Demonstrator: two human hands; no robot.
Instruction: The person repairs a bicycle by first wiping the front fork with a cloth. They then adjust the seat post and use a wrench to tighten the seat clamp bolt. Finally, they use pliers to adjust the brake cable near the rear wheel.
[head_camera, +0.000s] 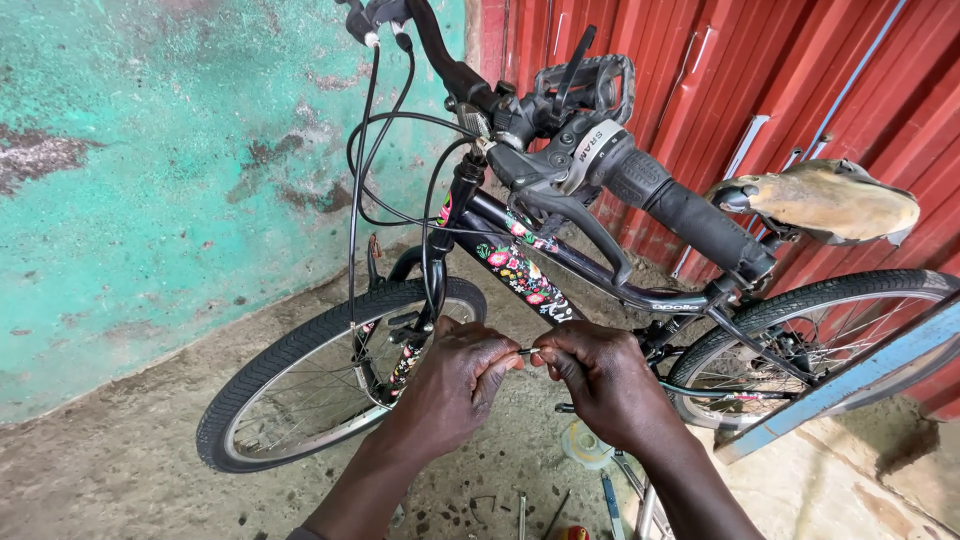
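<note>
from the head camera, the left hand (455, 385) and the right hand (600, 375) meet in front of a black bicycle (560, 270) with a flowered frame, both pinched closed on a small thin metal piece (527, 351) held between their fingertips, just above the concrete floor (120, 470). the front wheel (300, 370) sits just behind the left hand, the rear wheel (830, 330) beyond the right. the handlebar grip (690, 215) juts toward the camera, near a worn saddle (830, 200). small tools (610, 500) lie on the floor below the hands.
</note>
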